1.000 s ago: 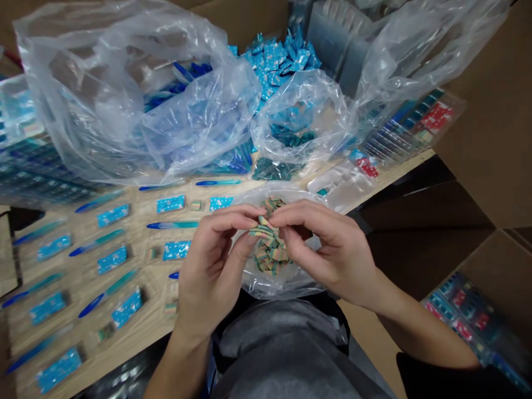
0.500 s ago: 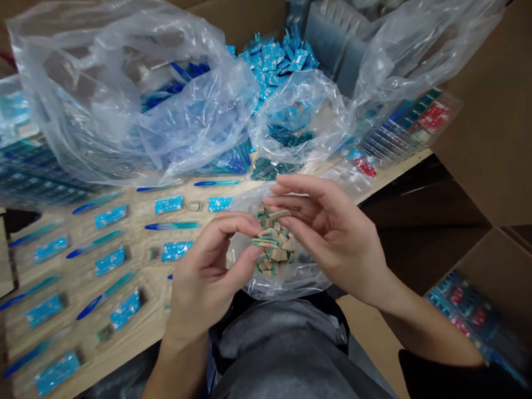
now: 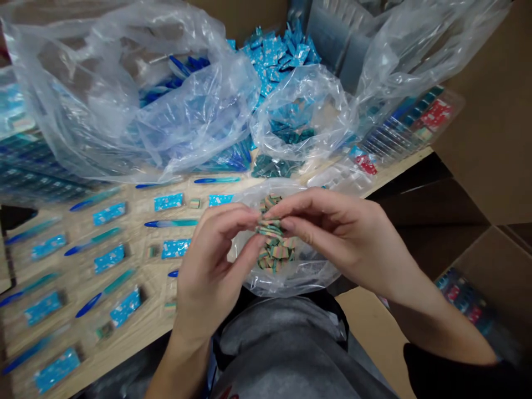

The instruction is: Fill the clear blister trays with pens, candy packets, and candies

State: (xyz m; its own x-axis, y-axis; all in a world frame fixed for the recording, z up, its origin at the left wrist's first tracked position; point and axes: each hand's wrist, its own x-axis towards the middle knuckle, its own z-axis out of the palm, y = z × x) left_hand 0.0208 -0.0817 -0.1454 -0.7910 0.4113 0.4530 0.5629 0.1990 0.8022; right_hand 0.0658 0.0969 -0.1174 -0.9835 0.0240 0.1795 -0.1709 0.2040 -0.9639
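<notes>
My left hand (image 3: 222, 252) pinches a small stack of thin, square pieces striped in green and peach (image 3: 270, 227) between thumb and fingertips. From the other side, the thumb and forefinger of my right hand (image 3: 332, 233) close on the same stack, so the fingertips of both hands nearly meet. Right beneath them is an open clear plastic bag (image 3: 311, 282) in front of my lap, with a heap of loose striped squares (image 3: 276, 256) in it. My fingers cover part of the stack and of the heap.
Clear trays with slim blue-teal sticks (image 3: 170, 223) and blue dotted packets (image 3: 108, 259) cover the wooden table (image 3: 137, 346). Behind are a large plastic bag (image 3: 199, 122) of blue sticks, a pile of blue packets (image 3: 270, 58) and stacked filled trays (image 3: 399, 127). Cardboard boxes (image 3: 486, 111) stand right.
My right hand has come down and left; its fingers, spread before, now pinch the striped stack beside my left fingertips. My left hand has risen slightly with the stack.
</notes>
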